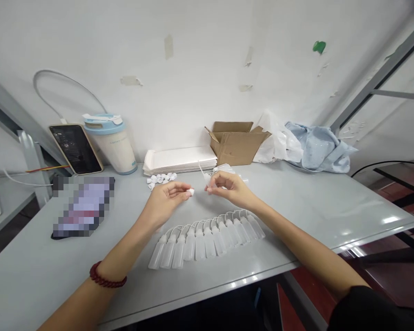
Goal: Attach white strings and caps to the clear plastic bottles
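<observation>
My left hand (169, 196) pinches a small white cap (191, 191) between thumb and fingertips. Across a small gap, my right hand (229, 187) is closed on a white nozzle with a thin tube (202, 169) that points up and left; whether a bottle is attached is hidden by the fingers. Below both hands lies a slanting row of several translucent plastic bottles (200, 245), each topped with a white, bent thin tube. A cluster of loose white caps (162, 178) sits behind my left hand. More translucent bottles (239, 174) lie behind my right hand, partly covered by it.
Along the wall stand a propped phone (76, 148) on a cable, a blue-lidded cup (112, 149), a stack of flat white packaging (181, 158), an open cardboard box (239, 146), a white plastic bag (279, 142) and light-blue cloth (319, 149). A blurred-out flat item (84, 207) lies left.
</observation>
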`<state>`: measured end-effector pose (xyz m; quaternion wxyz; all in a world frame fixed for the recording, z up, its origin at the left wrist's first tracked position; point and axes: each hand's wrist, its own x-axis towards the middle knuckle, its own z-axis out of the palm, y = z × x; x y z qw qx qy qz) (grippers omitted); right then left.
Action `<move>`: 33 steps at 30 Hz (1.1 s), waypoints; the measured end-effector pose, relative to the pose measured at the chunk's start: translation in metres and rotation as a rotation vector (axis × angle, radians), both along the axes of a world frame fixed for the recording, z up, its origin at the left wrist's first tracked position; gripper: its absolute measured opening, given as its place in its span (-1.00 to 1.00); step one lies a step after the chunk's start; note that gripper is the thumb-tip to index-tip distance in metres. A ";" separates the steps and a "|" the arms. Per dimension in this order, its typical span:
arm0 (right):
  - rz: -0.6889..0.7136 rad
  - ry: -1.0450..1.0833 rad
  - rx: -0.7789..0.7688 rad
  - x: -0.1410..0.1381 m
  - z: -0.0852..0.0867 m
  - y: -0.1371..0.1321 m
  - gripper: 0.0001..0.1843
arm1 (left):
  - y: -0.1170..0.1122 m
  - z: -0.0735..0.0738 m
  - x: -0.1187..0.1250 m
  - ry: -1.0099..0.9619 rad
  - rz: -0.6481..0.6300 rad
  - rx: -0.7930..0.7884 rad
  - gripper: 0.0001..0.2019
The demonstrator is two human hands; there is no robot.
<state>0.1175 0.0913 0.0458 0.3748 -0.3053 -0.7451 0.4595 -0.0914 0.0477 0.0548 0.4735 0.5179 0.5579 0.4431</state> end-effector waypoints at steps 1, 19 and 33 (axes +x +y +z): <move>0.025 0.026 -0.055 -0.001 0.000 -0.002 -0.81 | -0.001 0.000 0.002 -0.010 -0.008 0.002 -0.74; 0.317 0.059 -0.373 -0.003 0.003 -0.010 -0.90 | -0.005 0.000 0.006 -0.152 -0.077 0.027 -0.79; 0.256 0.096 -0.529 -0.004 0.000 -0.012 -0.84 | -0.011 0.004 0.011 -0.040 -0.126 0.053 -0.81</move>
